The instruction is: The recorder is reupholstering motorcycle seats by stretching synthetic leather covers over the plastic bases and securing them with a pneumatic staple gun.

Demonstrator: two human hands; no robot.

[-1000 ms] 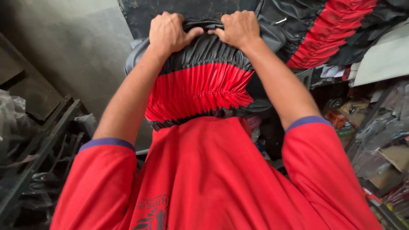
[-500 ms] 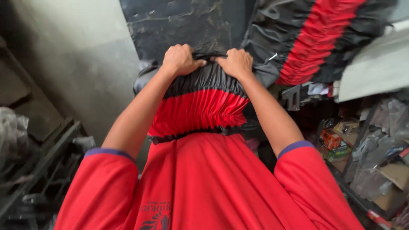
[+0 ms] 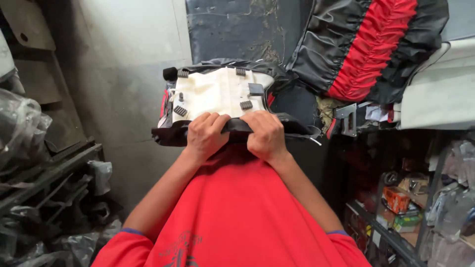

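Head view: the seat cushion (image 3: 217, 91) now shows its pale foam underside with grey clips, where half a second ago only pleated red and black fabric faced the camera; the piece has been turned over and drawn in against the chest. The left hand (image 3: 207, 133) and right hand (image 3: 267, 136) are both closed on the black cover edge (image 3: 237, 126) at its 6 o'clock side, so the hem seems to be getting stretched over the foam. A second red-and-black cover (image 3: 366, 49) lies at 2 o'clock.

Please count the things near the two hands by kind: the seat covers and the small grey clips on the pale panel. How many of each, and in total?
Red and black seat covers: 2, one gripped by the left hand and right hand at, one lying at.
Small grey clips on the pale panel: 6, for example.
Total: 8
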